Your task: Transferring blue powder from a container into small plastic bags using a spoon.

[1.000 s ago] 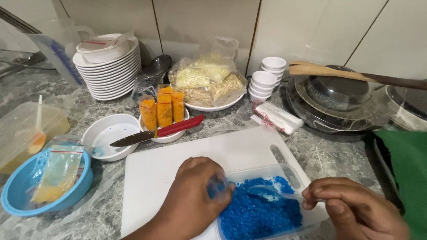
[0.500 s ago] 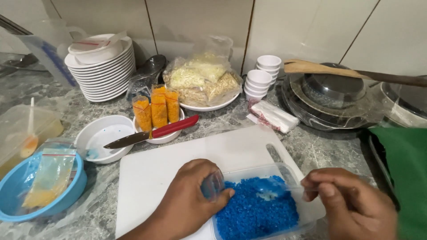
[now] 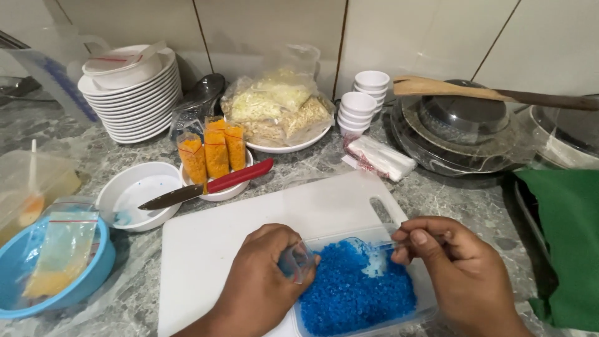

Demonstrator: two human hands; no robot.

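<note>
Two hands work over the clear tub (image 3: 399, 315) of blue grains (image 3: 355, 296) on the cutting board (image 3: 262, 218). Left hand (image 3: 262, 284) pinches a small bag (image 3: 296, 261); right hand (image 3: 458, 265) grips what looks like a clear scoop (image 3: 368, 246). A tilted scoop or slack bag mouth could scatter grains across the board.

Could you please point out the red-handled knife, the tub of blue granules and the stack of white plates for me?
red-handled knife (image 3: 240, 176): head view, on its red handle.
tub of blue granules (image 3: 357, 298): head view, on the blue granules inside.
stack of white plates (image 3: 138, 107): head view, on the rims at the front.
</note>
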